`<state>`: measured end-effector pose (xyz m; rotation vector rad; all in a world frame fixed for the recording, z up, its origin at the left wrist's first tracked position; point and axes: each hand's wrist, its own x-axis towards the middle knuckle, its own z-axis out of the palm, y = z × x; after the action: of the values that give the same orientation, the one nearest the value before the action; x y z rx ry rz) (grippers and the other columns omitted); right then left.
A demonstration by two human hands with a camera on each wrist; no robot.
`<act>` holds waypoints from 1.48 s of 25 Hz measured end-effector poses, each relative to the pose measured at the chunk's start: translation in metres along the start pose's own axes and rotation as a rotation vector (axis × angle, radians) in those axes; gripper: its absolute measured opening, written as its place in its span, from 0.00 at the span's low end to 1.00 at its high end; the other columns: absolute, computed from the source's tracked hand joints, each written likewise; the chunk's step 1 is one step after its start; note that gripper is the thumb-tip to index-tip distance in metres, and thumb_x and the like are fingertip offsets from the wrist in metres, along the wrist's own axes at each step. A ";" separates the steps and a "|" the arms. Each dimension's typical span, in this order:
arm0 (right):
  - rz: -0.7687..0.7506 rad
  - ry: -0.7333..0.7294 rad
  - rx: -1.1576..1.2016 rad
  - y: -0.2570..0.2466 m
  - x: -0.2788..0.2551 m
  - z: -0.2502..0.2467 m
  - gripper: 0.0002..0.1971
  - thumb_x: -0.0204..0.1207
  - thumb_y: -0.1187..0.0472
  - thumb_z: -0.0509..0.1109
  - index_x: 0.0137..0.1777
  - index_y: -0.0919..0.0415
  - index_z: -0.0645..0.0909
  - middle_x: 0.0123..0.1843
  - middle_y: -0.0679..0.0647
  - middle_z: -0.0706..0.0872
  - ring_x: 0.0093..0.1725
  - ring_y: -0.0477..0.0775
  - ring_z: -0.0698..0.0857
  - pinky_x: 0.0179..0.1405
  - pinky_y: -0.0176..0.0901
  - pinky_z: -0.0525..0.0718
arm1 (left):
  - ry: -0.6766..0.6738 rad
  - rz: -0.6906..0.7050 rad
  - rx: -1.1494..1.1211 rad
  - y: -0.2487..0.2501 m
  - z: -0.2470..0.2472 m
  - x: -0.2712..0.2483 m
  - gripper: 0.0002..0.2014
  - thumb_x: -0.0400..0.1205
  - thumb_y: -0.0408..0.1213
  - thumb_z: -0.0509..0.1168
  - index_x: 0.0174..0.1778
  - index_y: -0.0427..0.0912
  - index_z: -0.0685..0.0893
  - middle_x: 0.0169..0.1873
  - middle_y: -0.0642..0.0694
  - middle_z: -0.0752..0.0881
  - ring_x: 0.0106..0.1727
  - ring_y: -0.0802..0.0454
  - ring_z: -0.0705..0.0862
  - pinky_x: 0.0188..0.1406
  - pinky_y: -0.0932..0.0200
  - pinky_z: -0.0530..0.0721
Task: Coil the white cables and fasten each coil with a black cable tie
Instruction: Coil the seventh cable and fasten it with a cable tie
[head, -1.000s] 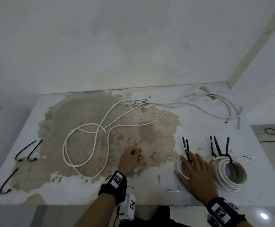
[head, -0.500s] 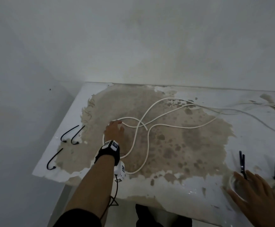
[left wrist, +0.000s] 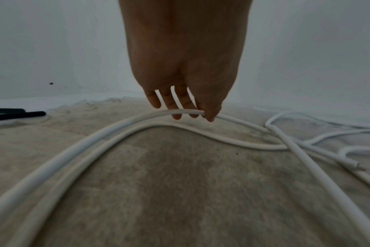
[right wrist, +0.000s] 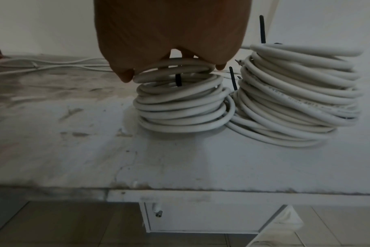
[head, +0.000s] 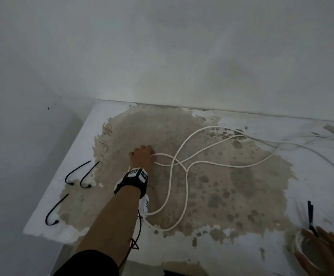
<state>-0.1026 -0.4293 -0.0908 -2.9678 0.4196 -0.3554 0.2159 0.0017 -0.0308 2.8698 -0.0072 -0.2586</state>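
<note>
Left hand [head: 142, 158]: seen at centre left of the head view, reached out over the stained worktop [head: 231, 196]; in the left wrist view the fingers [left wrist: 175, 107] are curled down, slightly spread, and a strand of the loose white cable [head: 186, 188] is pinched between them and the thumb.
Loose white cable: laid in crossing loops across the middle of the head view, with strands trailing off to the upper right edge; one loop end is held at the left hand, the rest is lying on the brown stain.
Right hand [head: 329, 253]: seen at the lower right corner of the head view, laid on top of the small coil [right wrist: 180, 103]; the fingers [right wrist: 125, 73] are spread over the coil's top turns, and whether they are pressing or gripping cannot be told.
Small coil: stood on the worktop near its front edge, bound by a black cable tie [right wrist: 177, 80] whose ends are seen sticking up [head: 310, 214].
Large coil [right wrist: 296, 97]: set just to the right of the small coil, touching it at the base, with black tie ends rising from it.
Spare black ties [head: 78, 176]: three hooked pieces are lying at the left edge of the worktop, well apart from both hands.
</note>
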 end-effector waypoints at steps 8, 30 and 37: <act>-0.108 -0.079 0.381 -0.095 0.047 -0.085 0.29 0.81 0.35 0.57 0.55 0.56 0.90 0.49 0.56 0.89 0.47 0.65 0.85 0.53 0.54 0.79 | -0.266 -0.194 -0.912 -0.015 -0.071 -0.039 0.16 0.90 0.41 0.57 0.49 0.38 0.87 0.28 0.47 0.70 0.24 0.52 0.68 0.23 0.61 0.65; -0.404 -0.968 0.191 -0.170 0.135 -0.125 0.16 0.90 0.44 0.56 0.46 0.43 0.83 0.44 0.47 0.88 0.45 0.50 0.87 0.52 0.40 0.82 | -0.649 -0.139 -1.436 0.045 -0.192 -0.146 0.14 0.90 0.40 0.51 0.56 0.38 0.81 0.21 0.54 0.60 0.16 0.62 0.57 0.14 0.69 0.55; -0.124 -0.339 0.617 -0.241 0.184 -0.197 0.19 0.89 0.54 0.60 0.38 0.55 0.84 0.34 0.45 0.82 0.39 0.52 0.85 0.34 0.41 0.73 | -0.584 0.063 -1.343 0.089 -0.168 -0.182 0.16 0.89 0.32 0.51 0.67 0.34 0.80 0.42 0.44 0.91 0.34 0.52 0.88 0.33 0.63 0.85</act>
<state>0.0827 -0.2694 0.1751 -2.3831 0.0634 0.0188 0.0684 -0.0367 0.1836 1.4023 -0.0233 -0.7280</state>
